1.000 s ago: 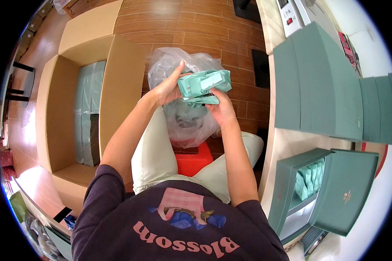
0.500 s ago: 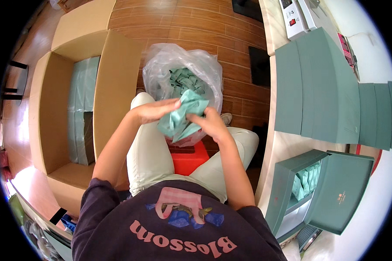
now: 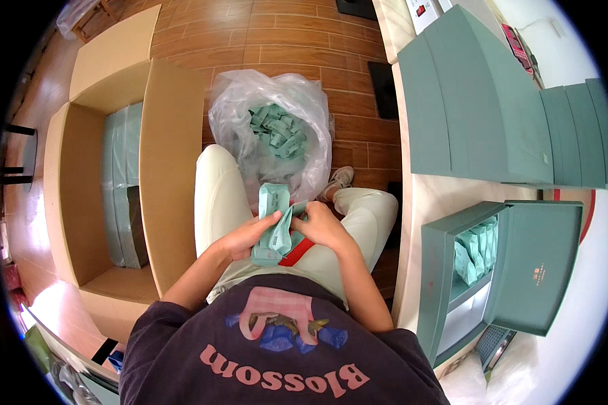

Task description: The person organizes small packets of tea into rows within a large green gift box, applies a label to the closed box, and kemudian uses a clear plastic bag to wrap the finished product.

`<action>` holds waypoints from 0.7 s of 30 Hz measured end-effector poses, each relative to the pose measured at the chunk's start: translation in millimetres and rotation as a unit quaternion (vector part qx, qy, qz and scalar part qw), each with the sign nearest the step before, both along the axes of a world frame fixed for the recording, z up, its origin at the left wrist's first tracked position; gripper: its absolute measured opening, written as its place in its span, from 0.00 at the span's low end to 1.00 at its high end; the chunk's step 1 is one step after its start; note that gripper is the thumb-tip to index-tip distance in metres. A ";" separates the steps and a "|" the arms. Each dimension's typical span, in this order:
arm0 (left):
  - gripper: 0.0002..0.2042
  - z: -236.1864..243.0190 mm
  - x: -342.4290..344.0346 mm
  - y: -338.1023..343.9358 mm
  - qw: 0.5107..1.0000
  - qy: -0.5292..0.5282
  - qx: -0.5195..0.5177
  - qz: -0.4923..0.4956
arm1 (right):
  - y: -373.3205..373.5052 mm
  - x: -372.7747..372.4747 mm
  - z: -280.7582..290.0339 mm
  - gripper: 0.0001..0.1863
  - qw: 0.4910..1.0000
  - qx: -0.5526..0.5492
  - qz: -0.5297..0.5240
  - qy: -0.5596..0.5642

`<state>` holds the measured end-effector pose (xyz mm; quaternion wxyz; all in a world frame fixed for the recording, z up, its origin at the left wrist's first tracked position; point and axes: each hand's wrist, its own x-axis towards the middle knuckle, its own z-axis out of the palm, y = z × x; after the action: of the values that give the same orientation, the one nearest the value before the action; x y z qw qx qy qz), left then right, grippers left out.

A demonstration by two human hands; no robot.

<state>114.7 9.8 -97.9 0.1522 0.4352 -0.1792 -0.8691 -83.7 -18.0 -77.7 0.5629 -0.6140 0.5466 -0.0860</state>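
Note:
Over my lap, my left hand (image 3: 248, 235) is closed round several small mint-green packets (image 3: 274, 201), its thumb lying across them. The fingers of my right hand (image 3: 319, 225) pinch the right edge of the same bunch, where one packet stands apart from the others. My fingers hide part of the bunch. Beyond it, a clear plastic bag (image 3: 223, 111) stands wide-mouthed on the floor between my feet, with many loose green packets (image 3: 277, 129) inside. To my right, an open dark green gift box (image 3: 434, 297) holds a row of similar packets (image 3: 475, 251) in its far part.
A large cardboard carton (image 3: 175, 169) with raised flaps stands at my left, plastic-wrapped green boxes (image 3: 123, 155) inside. On the pale table (image 3: 412, 223) at my right, big green boxes (image 3: 479, 101) stand beyond the gift box. A red stool (image 3: 297, 251) shows under me.
Both hands have drawn the packets back from the bag's near rim to my lap. The bunch has turned and now looks more lined up. My view has shifted slightly.

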 end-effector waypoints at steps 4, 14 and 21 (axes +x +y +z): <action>0.34 -5.1 2.4 6.9 0.989 -0.013 -0.145 0.031 | 6.8 -5.0 21.2 0.13 0.999 -0.042 -0.010 -0.030; 0.32 19.1 44.0 -51.8 0.898 -0.149 -0.379 -0.169 | 36.3 -17.5 53.3 0.16 0.983 -0.109 0.132 0.071; 0.38 36.0 24.3 -95.8 0.842 -0.083 -0.363 -0.390 | 22.7 1.7 71.4 0.15 0.973 -0.028 0.222 0.062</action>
<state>138.9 -86.0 -61.9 -0.0673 0.3136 -0.6486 -0.6902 -82.0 4.7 -6.4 0.5151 -0.7400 0.4277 0.0642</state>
